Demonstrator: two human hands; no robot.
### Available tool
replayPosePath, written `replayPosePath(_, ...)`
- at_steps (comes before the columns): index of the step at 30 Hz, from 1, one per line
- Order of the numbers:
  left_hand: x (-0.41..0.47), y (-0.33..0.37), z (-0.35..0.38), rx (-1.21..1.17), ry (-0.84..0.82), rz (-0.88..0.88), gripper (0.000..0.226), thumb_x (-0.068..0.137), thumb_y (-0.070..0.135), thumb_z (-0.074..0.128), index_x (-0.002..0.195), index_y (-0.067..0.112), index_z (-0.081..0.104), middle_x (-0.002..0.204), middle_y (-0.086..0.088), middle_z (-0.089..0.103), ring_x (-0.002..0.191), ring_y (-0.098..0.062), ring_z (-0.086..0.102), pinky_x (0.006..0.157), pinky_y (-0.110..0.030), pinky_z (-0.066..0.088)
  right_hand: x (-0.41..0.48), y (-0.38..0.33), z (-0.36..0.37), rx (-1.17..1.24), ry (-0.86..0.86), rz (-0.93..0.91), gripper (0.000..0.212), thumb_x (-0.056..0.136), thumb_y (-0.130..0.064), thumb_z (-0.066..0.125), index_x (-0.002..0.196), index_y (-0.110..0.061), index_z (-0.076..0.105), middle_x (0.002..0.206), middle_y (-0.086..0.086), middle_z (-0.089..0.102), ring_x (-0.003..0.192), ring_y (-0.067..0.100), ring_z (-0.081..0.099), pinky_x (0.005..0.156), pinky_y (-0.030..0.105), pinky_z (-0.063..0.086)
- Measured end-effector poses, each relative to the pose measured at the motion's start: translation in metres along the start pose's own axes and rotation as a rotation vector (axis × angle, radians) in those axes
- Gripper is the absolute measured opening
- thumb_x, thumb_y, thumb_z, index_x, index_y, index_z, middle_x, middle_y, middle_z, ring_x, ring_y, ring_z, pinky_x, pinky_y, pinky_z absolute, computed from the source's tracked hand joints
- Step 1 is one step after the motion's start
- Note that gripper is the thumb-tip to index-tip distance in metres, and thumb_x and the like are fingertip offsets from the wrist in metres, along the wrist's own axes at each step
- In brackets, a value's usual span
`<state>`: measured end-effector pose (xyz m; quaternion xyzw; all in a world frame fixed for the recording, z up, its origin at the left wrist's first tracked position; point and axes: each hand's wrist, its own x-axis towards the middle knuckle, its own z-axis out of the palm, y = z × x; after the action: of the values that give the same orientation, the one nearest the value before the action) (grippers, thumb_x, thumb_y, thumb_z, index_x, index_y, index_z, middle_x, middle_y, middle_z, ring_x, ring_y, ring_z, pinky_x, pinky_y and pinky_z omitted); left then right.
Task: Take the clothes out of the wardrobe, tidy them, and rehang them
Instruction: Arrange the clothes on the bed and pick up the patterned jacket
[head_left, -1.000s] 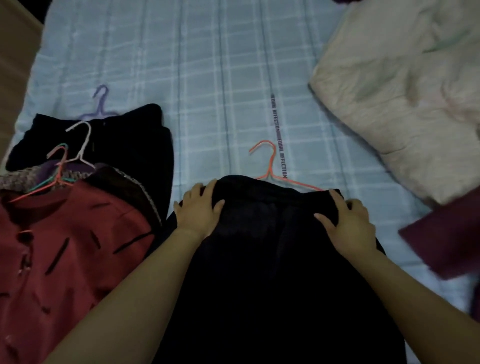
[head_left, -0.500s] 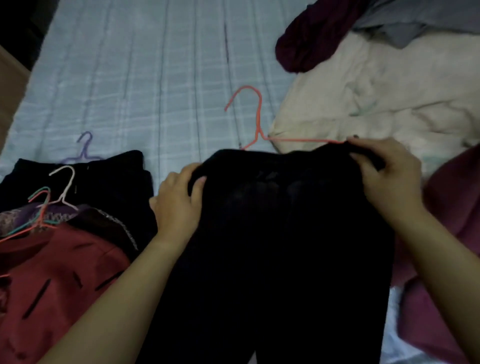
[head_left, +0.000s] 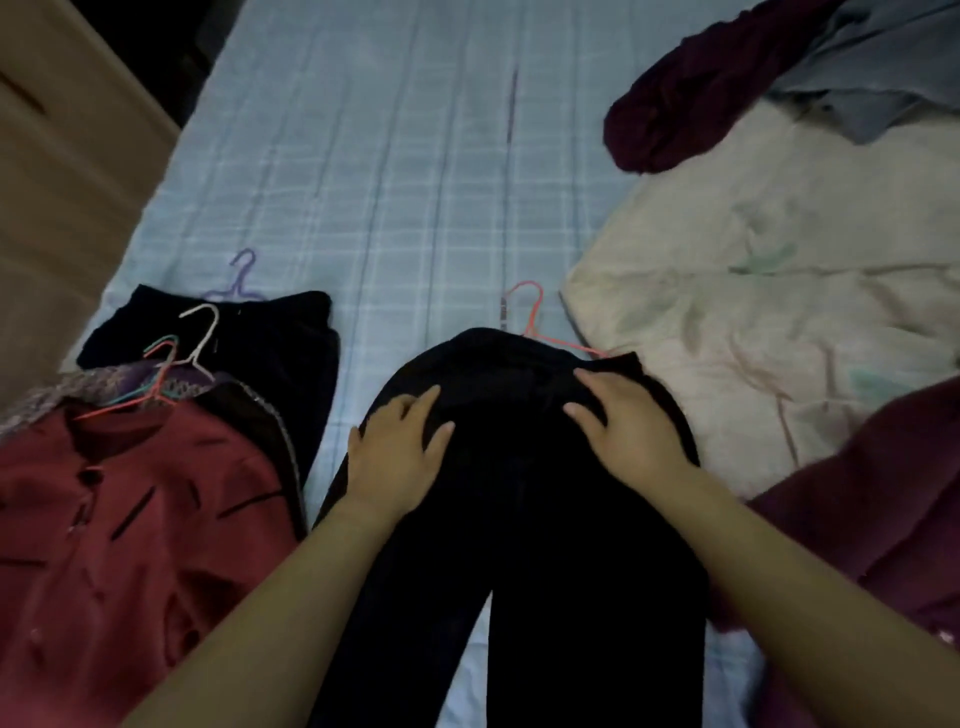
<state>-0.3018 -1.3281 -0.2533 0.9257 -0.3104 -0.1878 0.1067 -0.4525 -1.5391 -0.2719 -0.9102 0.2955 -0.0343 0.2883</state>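
Sheet (head_left: 415, 182): trousers (head_left: 519, 519) between red shirt (head_left: 130, 519), quilt (head_left: 753, 312); left hand (head_left: 395, 457), right hand (head_left: 634, 436) flat.

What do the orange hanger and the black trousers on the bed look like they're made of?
Orange hanger: thin, evenly coloured rod bent into a hook, probably coated wire, possibly slim plastic. Black trousers: soft matte cloth, lying limp with no sheen; the fibre cannot be told.

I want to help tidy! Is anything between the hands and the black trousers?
Nothing visible. The left hand and right hand both rest directly on the black cloth trousers, near the waist.
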Motion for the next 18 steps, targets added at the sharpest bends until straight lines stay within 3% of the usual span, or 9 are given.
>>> replayPosePath(4, -0.053, -0.018, -0.004, 0.026, -0.025, 0.006, 0.072, 0.083, 0.065, 0.016, 0.141, 0.029, 0.04, 0.136, -0.003, 0.05, 0.122, -0.023, 0.049, 0.101, -0.049, 0.039, -0.038, -0.06, 0.014, -0.045, -0.127, -0.098, 0.067, 0.086, -0.056, 0.031, 0.126, -0.008, 0.057, 0.121, 0.018, 0.06, 0.11, 0.035, 0.057, 0.091, 0.046, 0.048)
replayPosePath(9, -0.102, -0.059, -0.027, 0.004, 0.048, -0.027, 0.06, 0.087, 0.058, 0.028, 0.133, 0.025, 0.05, 0.123, 0.0, 0.059, 0.107, -0.022, 0.059, 0.09, -0.044, 0.048, -0.063, -0.121, 0.033, -0.062, -0.264, -0.191, 0.077, 0.085, -0.063, 0.017, 0.137, -0.014, 0.045, 0.135, 0.01, 0.05, 0.124, 0.027, 0.046, 0.101, 0.045, 0.041)
replayPosePath(14, -0.121, -0.125, -0.064, -0.048, 0.19, -0.069, 0.054, 0.088, 0.05, 0.036, 0.125, 0.018, 0.058, 0.115, -0.003, 0.064, 0.102, -0.024, 0.062, 0.087, -0.034, 0.05, -0.06, -0.192, 0.068, -0.024, -0.335, -0.264, 0.062, 0.094, -0.053, 0.035, 0.143, -0.014, 0.036, 0.144, 0.007, 0.041, 0.133, 0.022, 0.036, 0.109, 0.035, 0.033)
replayPosePath(18, -0.115, -0.211, -0.087, -0.047, 0.177, -0.11, 0.058, 0.087, 0.054, 0.032, 0.128, 0.019, 0.055, 0.122, -0.003, 0.06, 0.113, -0.024, 0.057, 0.094, -0.038, 0.048, -0.046, -0.258, 0.11, 0.014, -0.37, -0.282, 0.058, 0.095, -0.046, 0.042, 0.143, -0.014, 0.033, 0.145, 0.005, 0.039, 0.133, 0.021, 0.033, 0.108, 0.031, 0.03)
